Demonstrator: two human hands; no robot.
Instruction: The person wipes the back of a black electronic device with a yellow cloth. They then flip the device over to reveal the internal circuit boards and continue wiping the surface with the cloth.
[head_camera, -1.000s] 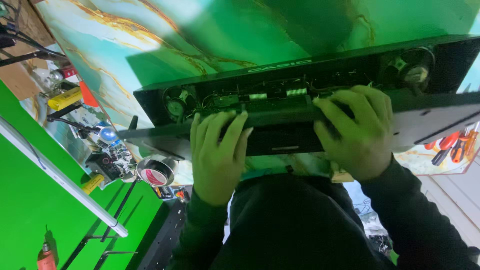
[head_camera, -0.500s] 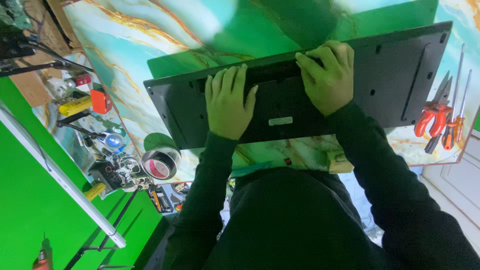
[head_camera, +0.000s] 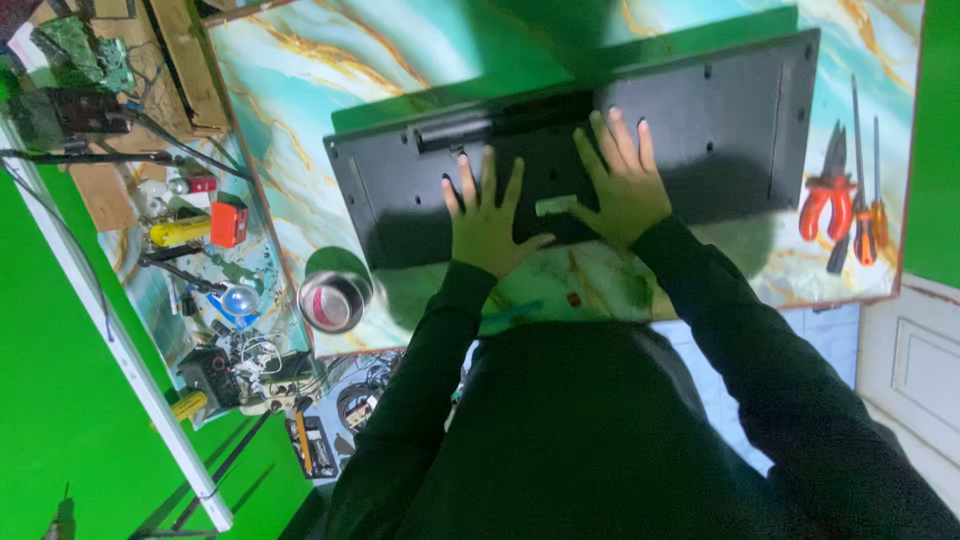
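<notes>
Head camera view: long black plastic keyboard casing (head_camera: 700, 130) lies underside up, flat on the green-and-white marbled tabletop (head_camera: 300, 120). Left hand (head_camera: 490, 222) rests palm down on the casing, fingers spread, gripping nothing. Right hand (head_camera: 620, 185) lies likewise flat and splayed, just beside a small pale label (head_camera: 556, 206). Red-handled pliers (head_camera: 826, 200) and orange-handled screwdrivers (head_camera: 874, 200) lie near the casing's right end. Roll of tape (head_camera: 333, 300) sits near the table's front edge, left of the casing.

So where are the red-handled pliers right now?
In the head view, the red-handled pliers lie on the marbled table at the right, just past the end of the black casing, beside two screwdrivers.
</notes>
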